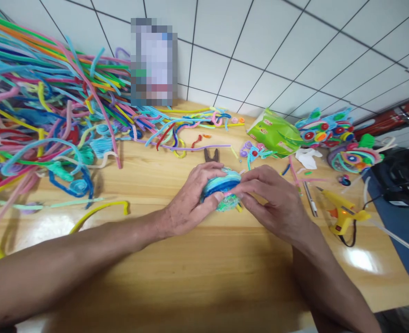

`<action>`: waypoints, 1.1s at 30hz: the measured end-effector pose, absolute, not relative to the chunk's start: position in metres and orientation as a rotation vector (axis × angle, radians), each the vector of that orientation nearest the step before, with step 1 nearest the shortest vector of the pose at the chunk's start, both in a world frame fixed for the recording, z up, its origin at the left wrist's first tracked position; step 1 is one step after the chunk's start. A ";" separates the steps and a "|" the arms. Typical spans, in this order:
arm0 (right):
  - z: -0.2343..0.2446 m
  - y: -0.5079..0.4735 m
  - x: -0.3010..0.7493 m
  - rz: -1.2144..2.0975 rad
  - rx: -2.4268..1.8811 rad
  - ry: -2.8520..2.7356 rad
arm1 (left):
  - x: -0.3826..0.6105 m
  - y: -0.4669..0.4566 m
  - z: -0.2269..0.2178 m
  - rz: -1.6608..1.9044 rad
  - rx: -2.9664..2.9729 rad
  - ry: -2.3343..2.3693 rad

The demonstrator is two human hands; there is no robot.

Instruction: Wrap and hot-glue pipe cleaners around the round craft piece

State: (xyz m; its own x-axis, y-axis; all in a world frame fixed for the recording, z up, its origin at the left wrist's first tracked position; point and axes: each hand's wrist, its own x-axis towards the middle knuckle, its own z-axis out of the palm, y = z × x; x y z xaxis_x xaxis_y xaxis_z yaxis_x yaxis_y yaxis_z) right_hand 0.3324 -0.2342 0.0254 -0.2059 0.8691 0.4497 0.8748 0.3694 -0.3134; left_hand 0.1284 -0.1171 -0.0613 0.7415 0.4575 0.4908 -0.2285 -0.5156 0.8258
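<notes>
A rounded blue, teal and green pipe-cleaner craft piece (221,185) is held above the wooden table. My left hand (197,199) is closed around its left side, thumb on the front and fingers over the top. My right hand (270,199) is closed in a pinch at the piece's right edge, fingertips touching it near the left thumb. A small pink bit shows by these fingertips, but what exactly they grip is too small to tell. Just behind the craft piece lies a dark, forked tool end (211,156), like plier handles, partly hidden by my left hand.
Loose coloured pipe cleaners (51,92) are heaped at the left. A green packet (275,132) and finished pipe-cleaner crafts (324,132) stand along the tiled wall. At the right lie a yellow glue gun (341,208) with its cord and a slim metal tool (310,199).
</notes>
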 end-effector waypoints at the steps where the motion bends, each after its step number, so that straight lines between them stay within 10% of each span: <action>1: 0.026 -0.234 0.333 -0.018 -1.509 -2.073 | 0.129 -0.117 -0.061 0.860 1.937 0.172; 33: 0.026 -0.239 0.321 -0.124 -1.496 -2.165 | 0.131 -0.113 -0.063 0.863 1.914 0.163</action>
State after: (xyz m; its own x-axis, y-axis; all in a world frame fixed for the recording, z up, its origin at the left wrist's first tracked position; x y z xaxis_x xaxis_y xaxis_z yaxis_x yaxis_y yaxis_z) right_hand 0.3208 -0.2389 0.0261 -0.2696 0.8518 0.4492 0.8975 0.3913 -0.2033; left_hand 0.1308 -0.1129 -0.0628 0.7375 0.4586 0.4958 -0.2462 -0.5010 0.8297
